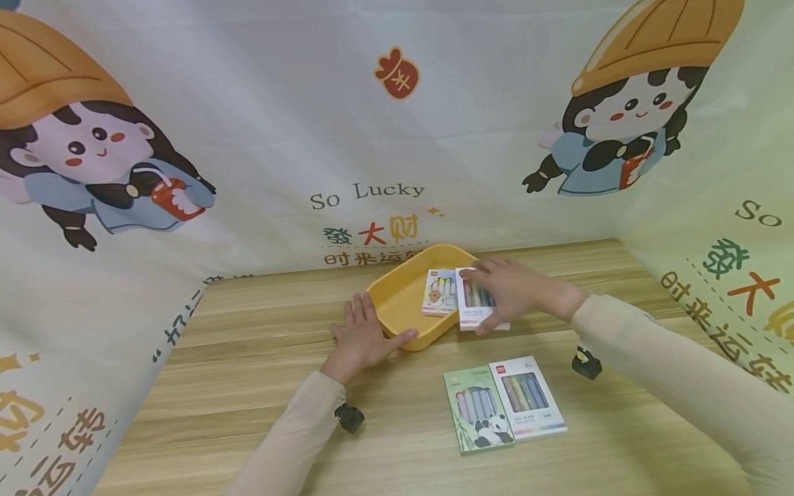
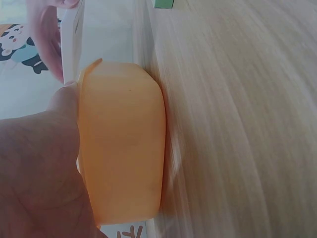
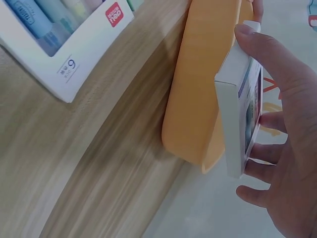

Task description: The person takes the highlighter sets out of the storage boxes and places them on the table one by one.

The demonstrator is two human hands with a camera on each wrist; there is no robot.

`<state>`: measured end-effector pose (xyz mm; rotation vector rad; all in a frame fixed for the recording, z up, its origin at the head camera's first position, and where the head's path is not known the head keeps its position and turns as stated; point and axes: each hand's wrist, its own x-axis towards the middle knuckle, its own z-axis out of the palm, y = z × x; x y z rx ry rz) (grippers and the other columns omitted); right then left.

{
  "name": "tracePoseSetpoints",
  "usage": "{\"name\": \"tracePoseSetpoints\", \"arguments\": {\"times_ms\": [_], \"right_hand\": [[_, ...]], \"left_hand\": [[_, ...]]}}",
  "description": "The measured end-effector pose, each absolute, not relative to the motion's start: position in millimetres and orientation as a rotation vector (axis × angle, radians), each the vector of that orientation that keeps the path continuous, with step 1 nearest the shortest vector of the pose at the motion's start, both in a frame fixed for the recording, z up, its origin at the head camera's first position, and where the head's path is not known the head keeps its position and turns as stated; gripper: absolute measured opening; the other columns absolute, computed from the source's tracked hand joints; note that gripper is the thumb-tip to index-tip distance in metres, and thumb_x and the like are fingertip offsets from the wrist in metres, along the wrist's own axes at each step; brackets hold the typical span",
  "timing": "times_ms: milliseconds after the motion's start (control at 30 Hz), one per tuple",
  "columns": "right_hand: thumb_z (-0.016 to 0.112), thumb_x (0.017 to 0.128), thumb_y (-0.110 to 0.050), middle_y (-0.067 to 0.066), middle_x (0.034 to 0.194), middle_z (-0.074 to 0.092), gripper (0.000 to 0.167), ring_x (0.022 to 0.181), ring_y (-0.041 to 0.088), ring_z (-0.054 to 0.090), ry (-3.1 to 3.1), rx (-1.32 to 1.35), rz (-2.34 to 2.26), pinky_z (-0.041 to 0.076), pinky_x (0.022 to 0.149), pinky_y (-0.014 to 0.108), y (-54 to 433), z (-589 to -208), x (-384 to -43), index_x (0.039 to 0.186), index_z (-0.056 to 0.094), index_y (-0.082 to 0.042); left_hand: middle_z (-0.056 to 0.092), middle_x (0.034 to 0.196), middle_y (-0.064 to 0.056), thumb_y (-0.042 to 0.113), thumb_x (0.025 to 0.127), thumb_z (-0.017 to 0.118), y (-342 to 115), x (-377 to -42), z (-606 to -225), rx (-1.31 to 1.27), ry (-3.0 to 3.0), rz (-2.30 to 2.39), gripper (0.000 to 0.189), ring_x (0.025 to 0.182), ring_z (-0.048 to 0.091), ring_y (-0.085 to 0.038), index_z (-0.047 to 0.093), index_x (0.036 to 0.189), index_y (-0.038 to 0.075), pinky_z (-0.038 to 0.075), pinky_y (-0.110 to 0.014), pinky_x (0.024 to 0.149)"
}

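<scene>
In the head view my right hand [image 1: 517, 289] grips a white box of markers [image 1: 476, 306] by its edges, above the right rim of a yellow bin [image 1: 397, 282]. The right wrist view shows the thumb on one end of the box and fingers along another edge. Another white marker box [image 1: 438, 303] with a small bear picture lies inside the bin. My left hand [image 1: 362, 337] rests against the bin's near left corner, fingers straight and spread, thumb along the front rim. Part of the held box's window is hidden by the right hand.
A green panda box of markers [image 1: 479, 410] and a white box of markers [image 1: 528, 397] lie side by side on the wooden table [image 1: 248, 358], nearer than the bin. A printed cloth [image 1: 279, 103] stands behind the table and along both sides.
</scene>
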<state>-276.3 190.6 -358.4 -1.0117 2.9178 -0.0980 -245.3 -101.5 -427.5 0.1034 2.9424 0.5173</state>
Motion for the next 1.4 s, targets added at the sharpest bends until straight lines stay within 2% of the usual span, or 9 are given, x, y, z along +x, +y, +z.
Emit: {"name": "tracePoseSetpoints", "arguments": {"times_ms": [633, 1200, 1400], "right_hand": [[0.081, 0.069, -0.057, 0.023, 0.155, 0.039, 0.104, 0.143, 0.045, 0.038, 2.921, -1.015, -0.145, 0.027, 0.117, 0.064, 211.8, -361.4, -256.8, 0.153, 0.037, -0.013], [0.080, 0.069, -0.059, 0.024, 0.155, 0.038, 0.103, 0.142, 0.048, 0.038, 2.949, -1.018, -0.163, 0.030, 0.113, 0.067, 235.7, -364.5, -243.7, 0.153, 0.038, -0.016], [0.078, 0.068, -0.065, 0.025, 0.154, 0.040, 0.106, 0.141, 0.047, 0.039, 2.950, -1.029, -0.156, 0.032, 0.112, 0.066, 243.3, -365.0, -240.0, 0.152, 0.038, -0.015]], "left_hand": [[-0.015, 0.165, -0.020, 0.085, 0.079, 0.048, -102.6, -247.1, -429.4, 0.101, 2.934, 0.512, 0.129, 0.154, -0.009, -0.043, -0.010, 0.157, 0.000, 0.005, -0.077, 0.114], [-0.014, 0.165, -0.020, 0.087, 0.078, 0.046, -101.4, -248.3, -430.7, 0.096, 2.939, 0.499, 0.130, 0.154, -0.010, -0.042, -0.010, 0.157, 0.000, 0.005, -0.076, 0.114], [-0.014, 0.165, -0.021, 0.086, 0.079, 0.047, -101.8, -247.8, -430.3, 0.091, 2.937, 0.493, 0.129, 0.154, -0.010, -0.042, -0.011, 0.157, 0.000, 0.006, -0.076, 0.114]]}}
